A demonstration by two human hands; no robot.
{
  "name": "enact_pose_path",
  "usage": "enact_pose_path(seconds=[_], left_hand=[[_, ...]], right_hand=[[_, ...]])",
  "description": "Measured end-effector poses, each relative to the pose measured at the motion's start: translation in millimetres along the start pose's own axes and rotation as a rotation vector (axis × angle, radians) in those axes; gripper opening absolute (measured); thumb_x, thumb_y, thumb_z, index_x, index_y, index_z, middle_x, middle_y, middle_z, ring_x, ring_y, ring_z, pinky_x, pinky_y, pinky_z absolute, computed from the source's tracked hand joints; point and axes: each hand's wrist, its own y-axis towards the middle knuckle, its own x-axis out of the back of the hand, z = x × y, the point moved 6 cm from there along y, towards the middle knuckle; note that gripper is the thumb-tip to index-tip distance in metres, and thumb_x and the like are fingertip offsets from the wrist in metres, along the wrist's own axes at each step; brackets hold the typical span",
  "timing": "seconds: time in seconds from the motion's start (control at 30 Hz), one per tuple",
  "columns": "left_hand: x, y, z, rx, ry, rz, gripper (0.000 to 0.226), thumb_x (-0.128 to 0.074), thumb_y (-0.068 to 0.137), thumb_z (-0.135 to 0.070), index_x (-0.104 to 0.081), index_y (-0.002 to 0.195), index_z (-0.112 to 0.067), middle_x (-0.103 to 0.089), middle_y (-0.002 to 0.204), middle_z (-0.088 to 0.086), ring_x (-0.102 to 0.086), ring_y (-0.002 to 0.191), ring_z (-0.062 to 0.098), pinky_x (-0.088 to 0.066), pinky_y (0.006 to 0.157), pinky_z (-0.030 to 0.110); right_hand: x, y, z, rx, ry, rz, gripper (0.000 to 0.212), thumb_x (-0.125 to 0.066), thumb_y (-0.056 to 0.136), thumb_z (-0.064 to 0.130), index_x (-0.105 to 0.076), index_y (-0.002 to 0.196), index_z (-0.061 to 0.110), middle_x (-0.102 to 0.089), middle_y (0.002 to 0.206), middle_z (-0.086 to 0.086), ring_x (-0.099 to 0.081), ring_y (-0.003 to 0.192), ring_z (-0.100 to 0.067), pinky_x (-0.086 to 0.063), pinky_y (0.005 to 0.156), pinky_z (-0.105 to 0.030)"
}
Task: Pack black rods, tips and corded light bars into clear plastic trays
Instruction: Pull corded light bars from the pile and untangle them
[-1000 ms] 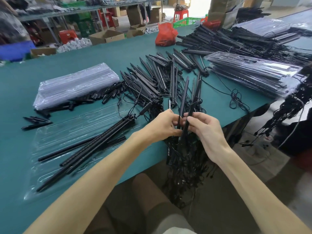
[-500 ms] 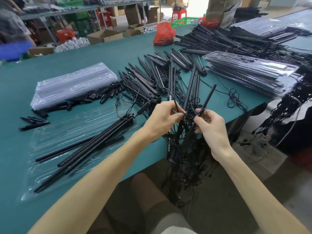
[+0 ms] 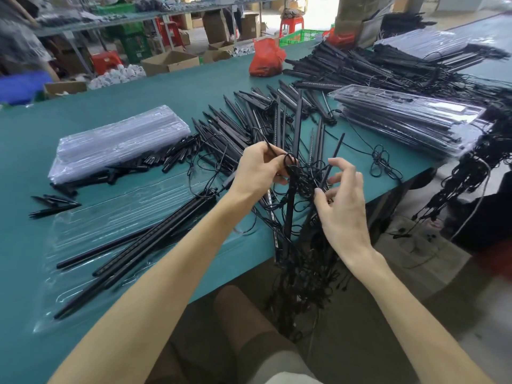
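Observation:
My left hand (image 3: 257,170) pinches a loop of black cord (image 3: 288,162) above the table's front edge. My right hand (image 3: 342,206) curls its thumb and fingers round a thin corded light bar (image 3: 333,153) that points up and away. A tangle of cords (image 3: 302,273) hangs between the hands and down off the edge. At the front left lies a clear plastic tray (image 3: 91,234) holding several long black rods (image 3: 144,248). Loose black tips (image 3: 52,206) lie left of it.
A stack of empty clear trays (image 3: 119,139) sits at the left, short black pieces (image 3: 177,153) beside it. Loose light bars (image 3: 249,117) fan out mid-table. Filled trays (image 3: 410,120) are stacked at the right, with a red bag (image 3: 264,59) and more bars behind.
Both hands have risen from the table edge. The left hand let go of the bars and now pulls a cord loop up. The right hand's bar swung out to the right.

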Motion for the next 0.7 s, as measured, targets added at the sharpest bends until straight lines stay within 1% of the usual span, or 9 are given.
enact_pose_path(seconds=[0.07,0.13,0.2,0.27,0.33,0.4,0.47,0.57,0.7], left_hand=[[1,1,1,0.016,-0.017,0.017,0.013,-0.065,0.095,-0.001,-0.062,0.102,0.01,-0.071,0.1,0.029,-0.07,0.082,0.033,-0.063,0.072,0.04],[2,1,1,0.017,-0.034,0.049,0.009,-0.066,0.093,0.002,-0.064,0.099,0.009,-0.072,0.098,0.029,-0.072,0.085,0.036,-0.063,0.073,0.04],[5,-1,2,0.014,-0.048,0.072,0.007,-0.069,0.09,0.003,-0.068,0.096,0.007,-0.073,0.094,0.026,-0.074,0.085,0.035,-0.064,0.072,0.038],[10,-2,6,0.016,-0.057,0.062,0.011,-0.072,0.088,0.002,-0.071,0.097,0.008,-0.074,0.091,0.026,-0.075,0.083,0.034,-0.064,0.071,0.037],[16,-2,11,0.027,-0.065,0.034,0.015,-0.07,0.089,0.002,-0.072,0.101,0.01,-0.074,0.092,0.026,-0.076,0.082,0.033,-0.064,0.069,0.035],[20,-1,17,0.049,-0.065,-0.001,0.014,-0.064,0.093,0.004,-0.072,0.103,0.008,-0.074,0.092,0.026,-0.076,0.077,0.029,-0.064,0.065,0.033],[23,-1,23,0.073,-0.05,-0.028,0.013,-0.062,0.095,0.003,-0.072,0.102,0.006,-0.074,0.09,0.024,-0.076,0.073,0.028,-0.064,0.064,0.033],[26,-3,31,0.087,-0.003,-0.048,0.014,-0.063,0.097,-0.005,-0.071,0.096,0.008,-0.074,0.089,0.022,-0.076,0.072,0.031,-0.064,0.065,0.036],[24,-8,36,0.121,-0.03,0.004,0.022,-0.062,0.099,-0.011,-0.069,0.096,0.009,-0.075,0.087,0.021,-0.076,0.07,0.033,-0.063,0.061,0.033]], right_hand=[[0,0,6,0.056,-0.078,0.005,0.05,-0.058,0.096,0.009,-0.04,0.137,0.032,-0.038,0.109,0.004,-0.056,0.07,-0.009,-0.049,0.065,-0.013],[0,1,9,0.087,-0.154,0.019,0.041,-0.056,0.097,0.006,-0.051,0.132,0.028,-0.037,0.11,0.002,-0.055,0.067,-0.01,-0.052,0.068,-0.02],[-2,3,10,0.088,-0.196,0.051,0.035,-0.054,0.098,0.004,-0.06,0.127,0.022,-0.038,0.112,0.0,-0.055,0.071,-0.013,-0.055,0.071,-0.031],[-3,4,11,0.096,-0.226,0.075,0.033,-0.055,0.099,0.006,-0.063,0.128,0.019,-0.04,0.112,-0.001,-0.055,0.076,-0.015,-0.053,0.073,-0.03],[-4,4,12,0.118,-0.248,0.101,0.032,-0.055,0.101,0.011,-0.064,0.13,0.018,-0.042,0.11,0.0,-0.055,0.081,-0.016,-0.051,0.076,-0.028],[-8,3,12,0.135,-0.274,0.144,0.033,-0.055,0.102,0.018,-0.062,0.134,0.016,-0.044,0.106,-0.001,-0.055,0.089,-0.017,-0.053,0.081,-0.032],[-13,2,11,0.136,-0.3,0.196,0.037,-0.053,0.103,0.022,-0.058,0.14,0.017,-0.045,0.103,-0.001,-0.052,0.096,-0.018,-0.054,0.083,-0.036],[-18,1,9,0.155,-0.321,0.26,0.044,-0.053,0.102,0.024,-0.052,0.145,0.016,-0.042,0.101,-0.001,-0.047,0.099,-0.016,-0.054,0.083,-0.038],[-25,-1,6,0.156,-0.363,0.324,0.053,-0.063,0.096,0.036,-0.052,0.14,0.01,-0.039,0.104,0.0,-0.047,0.104,-0.018,-0.052,0.085,-0.036]])
